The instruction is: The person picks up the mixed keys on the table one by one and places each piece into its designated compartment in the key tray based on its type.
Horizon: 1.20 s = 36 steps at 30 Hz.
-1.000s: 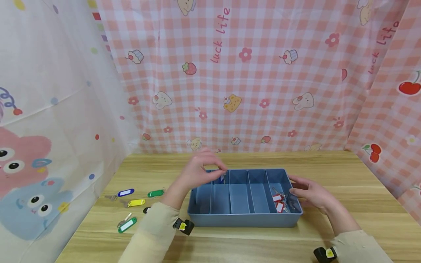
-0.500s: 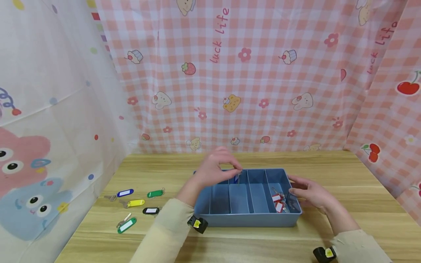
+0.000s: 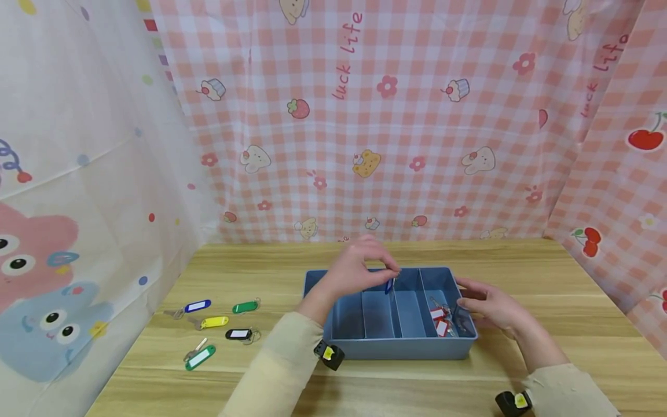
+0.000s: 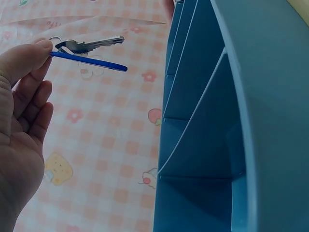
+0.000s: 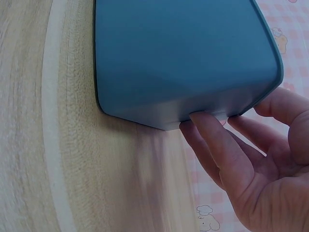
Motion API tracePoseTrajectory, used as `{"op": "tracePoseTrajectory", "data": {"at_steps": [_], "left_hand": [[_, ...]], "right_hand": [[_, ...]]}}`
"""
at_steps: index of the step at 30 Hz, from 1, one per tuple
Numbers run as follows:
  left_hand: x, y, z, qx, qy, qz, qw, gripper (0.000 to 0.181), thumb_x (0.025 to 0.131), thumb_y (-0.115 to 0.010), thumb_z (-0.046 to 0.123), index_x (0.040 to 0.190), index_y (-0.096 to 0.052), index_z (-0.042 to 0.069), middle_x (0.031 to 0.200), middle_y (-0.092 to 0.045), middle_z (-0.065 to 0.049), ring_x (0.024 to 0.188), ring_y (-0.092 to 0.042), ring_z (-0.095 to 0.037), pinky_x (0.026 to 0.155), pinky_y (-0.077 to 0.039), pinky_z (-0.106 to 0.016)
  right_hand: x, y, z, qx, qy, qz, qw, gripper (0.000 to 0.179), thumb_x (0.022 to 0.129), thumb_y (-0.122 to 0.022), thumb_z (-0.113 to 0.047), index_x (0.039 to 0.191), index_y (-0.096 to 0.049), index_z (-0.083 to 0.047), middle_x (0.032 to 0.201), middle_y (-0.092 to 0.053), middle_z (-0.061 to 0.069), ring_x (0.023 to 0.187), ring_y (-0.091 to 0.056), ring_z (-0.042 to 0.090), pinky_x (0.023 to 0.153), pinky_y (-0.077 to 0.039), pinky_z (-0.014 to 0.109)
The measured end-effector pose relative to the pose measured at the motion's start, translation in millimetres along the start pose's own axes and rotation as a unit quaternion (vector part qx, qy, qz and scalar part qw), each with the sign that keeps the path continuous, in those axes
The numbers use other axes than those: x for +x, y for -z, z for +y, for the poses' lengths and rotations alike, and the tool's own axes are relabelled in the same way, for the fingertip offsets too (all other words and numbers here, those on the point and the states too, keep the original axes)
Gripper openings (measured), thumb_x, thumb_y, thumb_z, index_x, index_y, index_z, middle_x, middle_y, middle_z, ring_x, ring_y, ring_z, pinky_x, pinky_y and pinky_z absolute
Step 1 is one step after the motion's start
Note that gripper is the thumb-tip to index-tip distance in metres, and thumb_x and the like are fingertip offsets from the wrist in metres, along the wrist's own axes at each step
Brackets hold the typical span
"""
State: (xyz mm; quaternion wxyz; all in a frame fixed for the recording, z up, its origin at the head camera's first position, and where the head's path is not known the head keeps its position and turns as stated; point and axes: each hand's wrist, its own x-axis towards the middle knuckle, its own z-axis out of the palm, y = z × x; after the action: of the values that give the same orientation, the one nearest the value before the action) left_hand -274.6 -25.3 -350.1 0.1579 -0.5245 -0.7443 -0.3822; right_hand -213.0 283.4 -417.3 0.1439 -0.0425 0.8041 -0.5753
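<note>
My left hand (image 3: 356,267) pinches the ring of a key with a blue key tag (image 3: 389,286) between thumb and fingertips. Tag and key (image 4: 91,47) hang over the divided part of a blue-grey compartment box (image 3: 401,348), near the divider right of its middle. My right hand (image 3: 492,304) holds the box's right end, thumb at the rim and fingers (image 5: 207,130) against the outer wall. In the rightmost compartment lie keys with red tags (image 3: 442,328). My left forearm hides part of the box's left end.
Left of the box on the wooden table (image 3: 396,385) lie tagged keys: a blue tag (image 3: 198,306), a yellow tag (image 3: 215,322), a black tag (image 3: 238,334) and two green ones (image 3: 245,307). A checked pink curtain (image 3: 375,127) stands behind the table.
My left hand has moved right over the box with the blue-tagged key, from the left compartments to right of the middle. The right hand stays at the box's end.
</note>
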Motion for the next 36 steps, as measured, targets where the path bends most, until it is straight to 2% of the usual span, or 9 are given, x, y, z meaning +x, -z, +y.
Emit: {"op": "tracePoseTrajectory", "data": {"at_steps": [6,13,17,22,36], "left_hand": [[3.8,-6.8,-0.7,-0.006,0.004,-0.005,1.0,0.005,0.083,-0.08,0.006,0.087,-0.079,0.01,0.085,-0.073,0.003,0.088,-0.059,-0.008,0.091,-0.043,-0.026],[9.6,-13.5,-3.5,0.0,0.029,-0.029,0.9992,0.006,0.085,-0.079,0.009,0.09,-0.079,0.011,0.087,-0.073,0.004,0.093,-0.057,-0.009,0.107,-0.035,-0.027],[13.5,-15.3,-5.2,-0.004,0.051,-0.044,0.9977,0.006,0.085,-0.079,0.009,0.09,-0.079,0.011,0.089,-0.073,0.004,0.093,-0.058,-0.009,0.107,-0.035,-0.027],[17.1,-15.9,-7.6,-0.004,0.084,-0.066,0.9943,0.005,0.087,-0.078,0.012,0.092,-0.079,0.013,0.092,-0.073,0.005,0.096,-0.058,-0.009,0.102,-0.039,-0.027],[24.6,-21.0,-16.8,0.007,0.126,-0.098,0.9872,0.005,0.088,-0.077,0.017,0.092,-0.08,0.016,0.089,-0.07,0.012,0.094,-0.054,-0.006,0.088,-0.044,-0.022]], "right_hand": [[0.3,0,0,0.0,0.001,-0.002,1.0,0.066,0.098,-0.058,-0.007,0.151,-0.023,0.008,0.145,-0.033,0.04,0.12,-0.052,0.046,0.089,-0.051,0.055],[0.0,1,0,-0.002,0.003,-0.002,1.0,0.065,0.099,-0.057,-0.006,0.151,-0.022,0.009,0.144,-0.034,0.041,0.12,-0.052,0.045,0.089,-0.051,0.055],[0.0,1,0,0.002,0.005,-0.004,1.0,0.065,0.099,-0.056,-0.006,0.151,-0.022,0.009,0.144,-0.034,0.041,0.119,-0.053,0.045,0.089,-0.051,0.055],[-0.4,0,0,-0.002,0.006,0.0,1.0,0.064,0.098,-0.057,-0.006,0.151,-0.024,0.01,0.144,-0.034,0.041,0.119,-0.053,0.044,0.089,-0.051,0.055],[1.0,1,1,-0.009,0.012,0.0,0.9999,0.063,0.099,-0.056,-0.005,0.15,-0.023,0.01,0.144,-0.034,0.041,0.12,-0.051,0.047,0.089,-0.051,0.057]]}}
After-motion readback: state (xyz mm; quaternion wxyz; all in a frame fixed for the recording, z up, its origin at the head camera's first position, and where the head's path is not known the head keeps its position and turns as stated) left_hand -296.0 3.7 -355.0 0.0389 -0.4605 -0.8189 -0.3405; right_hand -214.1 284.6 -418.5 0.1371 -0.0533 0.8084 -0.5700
